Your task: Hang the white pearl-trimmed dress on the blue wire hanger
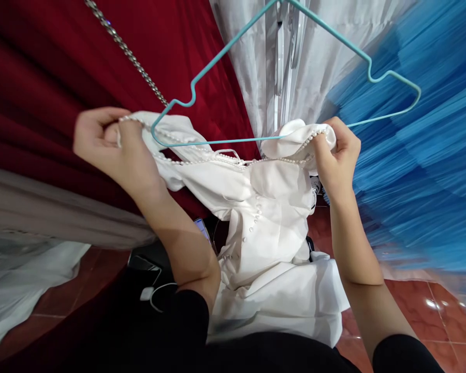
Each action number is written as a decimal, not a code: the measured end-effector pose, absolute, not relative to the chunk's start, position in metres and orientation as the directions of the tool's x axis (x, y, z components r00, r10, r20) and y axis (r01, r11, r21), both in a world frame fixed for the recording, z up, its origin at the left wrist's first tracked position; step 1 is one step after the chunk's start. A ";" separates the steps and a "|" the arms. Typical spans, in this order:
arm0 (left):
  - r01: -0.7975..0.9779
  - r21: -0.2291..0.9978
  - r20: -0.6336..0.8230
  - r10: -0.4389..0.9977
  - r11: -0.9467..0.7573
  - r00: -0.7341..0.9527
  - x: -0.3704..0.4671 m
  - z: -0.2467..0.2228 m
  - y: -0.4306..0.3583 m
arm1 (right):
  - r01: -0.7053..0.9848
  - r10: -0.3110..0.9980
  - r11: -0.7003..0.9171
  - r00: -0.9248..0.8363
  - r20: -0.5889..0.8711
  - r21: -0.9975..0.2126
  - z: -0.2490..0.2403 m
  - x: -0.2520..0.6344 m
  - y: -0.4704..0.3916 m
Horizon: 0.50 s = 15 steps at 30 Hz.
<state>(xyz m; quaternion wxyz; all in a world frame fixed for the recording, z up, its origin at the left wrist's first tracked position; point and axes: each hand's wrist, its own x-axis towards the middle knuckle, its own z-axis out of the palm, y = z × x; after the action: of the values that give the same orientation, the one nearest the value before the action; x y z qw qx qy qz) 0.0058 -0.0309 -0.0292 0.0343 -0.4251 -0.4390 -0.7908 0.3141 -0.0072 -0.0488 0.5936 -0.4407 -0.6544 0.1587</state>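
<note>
A white dress (272, 223) with pearl trim along its neckline and small round buttons on the front hangs between my hands. My left hand (116, 145) is closed on the pearl-edged fabric at the dress's left side. On the other side, my right hand (337, 155) pinches the opposite end of the trimmed neckline. A light blue hanger (233, 141) hangs above the dress. Its left end overlaps the neckline near my left hand, and its bottom bar passes behind the fabric by my right hand. The right end of the hanger sticks out free of the dress.
Red fabric (194, 52) with a beaded strand (128, 52) hangs at left, white fabric (318, 57) behind the hanger, blue ruffled tulle (419, 171) at right. Below are a dark bag (147, 259), a phone (202, 228), a white charger (146, 294) and red floor tiles (415, 305).
</note>
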 end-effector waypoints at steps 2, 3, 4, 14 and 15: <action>0.476 0.645 0.748 0.368 -0.598 -0.552 0.018 -0.005 -0.034 | 0.392 0.768 0.557 0.094 0.634 -0.732 -0.050 0.314 -0.008; 0.502 0.630 0.769 0.384 -0.593 -0.511 0.024 0.005 -0.035 | 0.391 0.771 0.554 0.093 0.630 -0.735 -0.050 0.314 -0.008; 0.526 0.614 0.786 0.401 -0.588 -0.469 0.031 0.012 -0.036 | 0.388 0.774 0.551 0.092 0.626 -0.739 -0.051 0.314 -0.008; 0.420 0.571 0.817 0.440 -0.705 -0.373 0.089 0.027 -0.035 | 0.313 0.799 0.552 0.066 0.597 -0.773 -0.055 0.311 -0.010; 0.362 0.562 0.810 0.408 -0.744 -0.420 0.099 0.024 -0.042 | 0.309 0.801 0.551 0.064 0.595 -0.775 -0.055 0.310 -0.010</action>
<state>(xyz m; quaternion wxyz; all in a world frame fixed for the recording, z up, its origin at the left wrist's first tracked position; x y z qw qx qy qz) 0.0995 -0.0421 0.0242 -0.0154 -0.5383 -0.3576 -0.7630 0.3101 -0.0102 -0.0546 0.5921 -0.4259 -0.6518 0.2077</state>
